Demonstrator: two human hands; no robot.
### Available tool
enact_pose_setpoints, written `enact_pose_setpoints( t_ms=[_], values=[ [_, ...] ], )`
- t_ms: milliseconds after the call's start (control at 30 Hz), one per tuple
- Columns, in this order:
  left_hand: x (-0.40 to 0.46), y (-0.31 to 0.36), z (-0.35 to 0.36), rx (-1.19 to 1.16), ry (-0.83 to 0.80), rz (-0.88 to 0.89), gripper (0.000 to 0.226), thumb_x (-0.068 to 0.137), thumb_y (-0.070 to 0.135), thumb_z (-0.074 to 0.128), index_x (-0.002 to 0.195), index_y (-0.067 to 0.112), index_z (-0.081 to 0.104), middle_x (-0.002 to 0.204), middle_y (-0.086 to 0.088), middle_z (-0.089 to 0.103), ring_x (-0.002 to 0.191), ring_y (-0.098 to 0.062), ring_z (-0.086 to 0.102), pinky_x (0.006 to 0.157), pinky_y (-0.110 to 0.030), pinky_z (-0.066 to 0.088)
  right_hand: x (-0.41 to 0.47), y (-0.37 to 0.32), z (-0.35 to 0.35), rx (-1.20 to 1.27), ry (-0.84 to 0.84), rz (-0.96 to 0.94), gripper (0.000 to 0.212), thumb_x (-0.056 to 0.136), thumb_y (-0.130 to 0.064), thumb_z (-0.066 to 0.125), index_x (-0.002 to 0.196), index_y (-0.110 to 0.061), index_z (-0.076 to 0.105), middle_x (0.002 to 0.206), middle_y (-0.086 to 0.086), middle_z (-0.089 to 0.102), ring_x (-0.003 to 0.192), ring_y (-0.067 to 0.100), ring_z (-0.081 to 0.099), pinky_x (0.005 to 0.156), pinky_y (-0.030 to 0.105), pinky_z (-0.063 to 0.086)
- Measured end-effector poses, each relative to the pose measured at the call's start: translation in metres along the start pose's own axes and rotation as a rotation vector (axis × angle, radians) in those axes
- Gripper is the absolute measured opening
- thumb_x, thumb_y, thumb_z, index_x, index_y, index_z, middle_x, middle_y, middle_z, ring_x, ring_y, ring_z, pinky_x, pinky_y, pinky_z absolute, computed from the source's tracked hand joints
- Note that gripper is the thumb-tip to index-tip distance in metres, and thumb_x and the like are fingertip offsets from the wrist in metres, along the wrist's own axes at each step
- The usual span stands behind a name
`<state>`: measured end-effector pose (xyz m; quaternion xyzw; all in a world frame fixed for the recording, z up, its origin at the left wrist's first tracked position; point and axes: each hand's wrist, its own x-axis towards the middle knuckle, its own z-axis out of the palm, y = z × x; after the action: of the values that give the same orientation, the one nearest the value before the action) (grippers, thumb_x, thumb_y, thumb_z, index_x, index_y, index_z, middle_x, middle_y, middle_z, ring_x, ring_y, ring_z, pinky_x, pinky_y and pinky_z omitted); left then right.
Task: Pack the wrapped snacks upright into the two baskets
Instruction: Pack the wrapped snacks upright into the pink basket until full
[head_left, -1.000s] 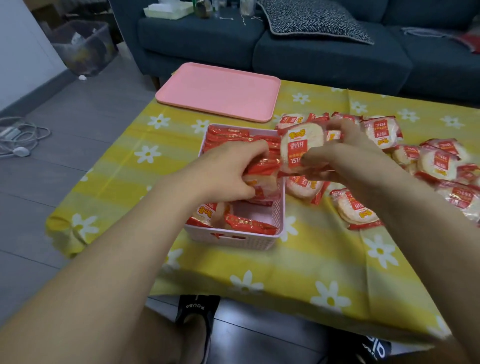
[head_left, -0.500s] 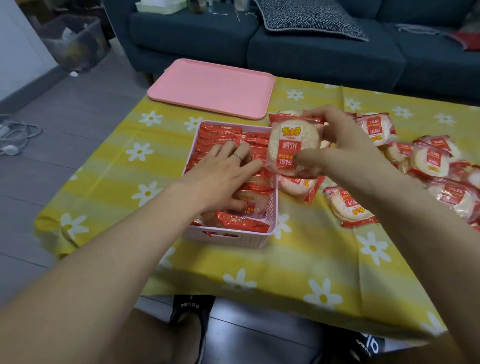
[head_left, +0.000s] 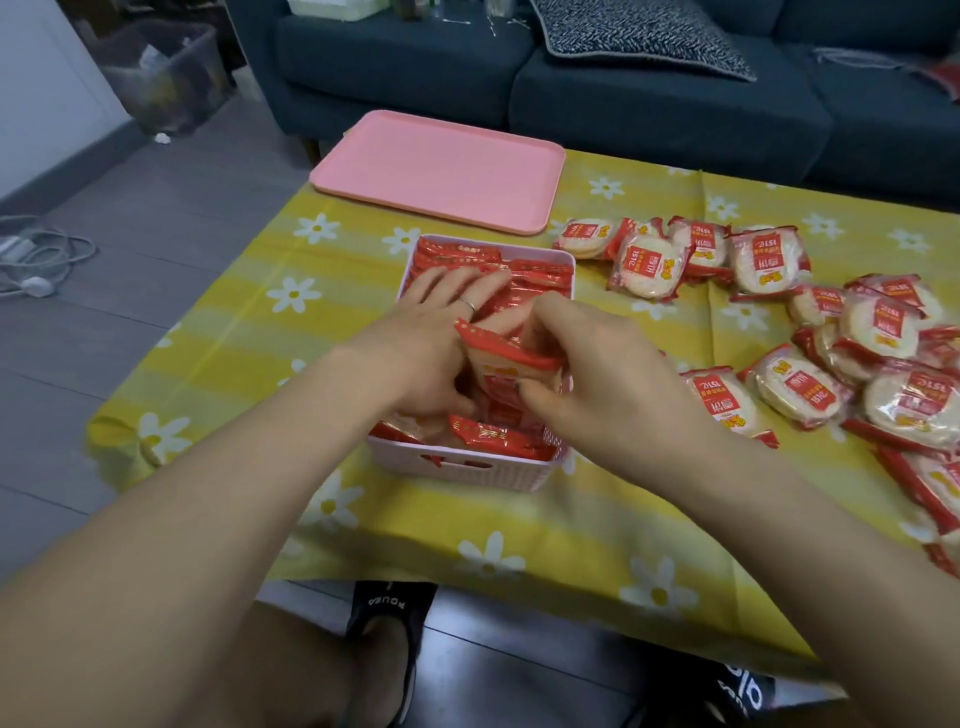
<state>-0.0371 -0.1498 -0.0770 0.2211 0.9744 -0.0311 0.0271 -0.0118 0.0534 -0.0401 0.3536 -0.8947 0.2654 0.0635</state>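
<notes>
Pinching a crinkly round snack packet (head_left: 506, 371), right hand (head_left: 597, 374), flat-fingered left hand (head_left: 431, 332) pressing packed rows, lattice basket (head_left: 467, 470).

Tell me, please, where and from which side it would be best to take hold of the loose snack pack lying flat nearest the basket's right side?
Probably by its rim: the snack pack lies flat, clear of the basket, so come from above and pinch across the disc's opposite edges.

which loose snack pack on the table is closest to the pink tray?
The flat snack pack at the pile's far left end, just off the pink tray corner; the others lie farther right.
</notes>
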Motion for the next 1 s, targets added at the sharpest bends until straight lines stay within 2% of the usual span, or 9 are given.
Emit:
enact_pose_setpoints(
  t_ms=[67,133,233,367,500,600,733,867,1000],
  values=[
    [-0.009,-0.01,-0.013,-0.143,0.007,-0.051,0.126,0.057,0.07,0.073,0.159,0.043,0.003,0.167,0.001,0.008,0.151,-0.025,0.007,0.123,-0.044,0.007,0.0,0.004,0.003,-0.004,-0.019,0.006,0.026,0.074,-0.007,0.068,0.086,-0.015,0.046,0.083,-0.005,0.051,0.072,0.017,0.046,0.06,0.028,0.03],
    [-0.019,-0.016,-0.021,-0.213,0.045,-0.069,0.119,0.055,0.068,0.074,0.156,0.045,0.016,0.158,0.004,0.025,0.145,-0.024,0.019,0.121,-0.045,0.017,-0.001,0.01,0.011,-0.081,-0.044,0.005,0.028,0.073,-0.01,0.07,0.086,-0.016,0.045,0.087,-0.001,0.052,0.077,0.023,0.051,0.063,0.033,0.036],
    [-0.025,-0.012,-0.018,-0.228,0.135,-0.013,0.077,0.064,0.062,0.076,0.133,0.038,0.05,0.126,0.008,0.048,0.119,-0.02,0.04,0.106,-0.043,0.037,-0.002,0.017,0.023,-0.311,-0.064,-0.025,0.03,0.069,-0.02,0.076,0.086,-0.013,0.052,0.091,0.009,0.057,0.085,0.032,0.054,0.068,0.041,0.044],
    [-0.014,0.004,-0.008,-0.085,0.194,0.105,0.039,0.073,0.053,0.072,0.098,0.027,0.059,0.101,0.005,0.05,0.098,-0.021,0.043,0.081,-0.038,0.037,-0.001,0.018,0.027,-0.375,-0.096,0.031,0.029,0.068,-0.022,0.074,0.088,-0.011,0.056,0.092,0.011,0.056,0.086,0.034,0.053,0.07,0.043,0.044],
    [-0.007,0.01,-0.005,0.024,0.17,0.134,0.038,0.074,0.06,0.071,0.099,0.032,0.065,0.101,0.007,0.043,0.097,-0.017,0.033,0.077,-0.033,0.022,-0.003,0.005,0.006,-0.156,-0.064,0.02,0.016,0.075,-0.021,0.065,0.089,-0.015,0.061,0.09,0.002,0.06,0.086,0.023,0.053,0.072,0.033,0.039],
    [-0.007,0.012,-0.004,0.038,0.174,0.164,0.032,0.075,0.058,0.073,0.088,0.033,0.059,0.103,0.005,0.044,0.097,-0.019,0.034,0.075,-0.032,0.017,-0.005,-0.009,-0.01,0.047,-0.322,0.033,0.009,0.088,-0.032,0.063,0.09,-0.024,0.065,0.083,-0.01,0.067,0.079,0.009,0.061,0.07,0.026,0.045],
    [-0.006,0.015,-0.002,0.107,0.182,0.161,0.039,0.073,0.057,0.074,0.084,0.029,0.049,0.104,0.003,0.044,0.096,-0.02,0.035,0.075,-0.033,0.018,-0.016,-0.011,0.001,-0.037,-0.469,-0.068,0.011,0.09,-0.037,0.06,0.09,-0.026,0.055,0.08,-0.01,0.059,0.075,0.015,0.054,0.066,0.03,0.04],
    [-0.008,0.009,-0.006,0.019,0.172,0.102,0.048,0.068,0.058,0.077,0.088,0.031,0.043,0.099,0.009,0.033,0.092,-0.014,0.025,0.079,-0.033,0.024,-0.017,-0.007,0.0,-0.048,-0.5,-0.037,0.013,0.092,-0.04,0.056,0.093,-0.029,0.065,0.084,-0.01,0.065,0.077,0.013,0.057,0.066,0.027,0.044],
    [-0.017,-0.007,-0.02,-0.18,0.144,-0.021,0.051,0.065,0.061,0.074,0.101,0.031,0.053,0.102,0.008,0.041,0.095,-0.015,0.033,0.082,-0.035,0.032,-0.013,-0.005,0.0,-0.152,-0.355,-0.076,0.019,0.087,-0.038,0.055,0.084,-0.023,0.066,0.078,-0.004,0.068,0.076,0.021,0.062,0.067,0.037,0.048]
  ],
)
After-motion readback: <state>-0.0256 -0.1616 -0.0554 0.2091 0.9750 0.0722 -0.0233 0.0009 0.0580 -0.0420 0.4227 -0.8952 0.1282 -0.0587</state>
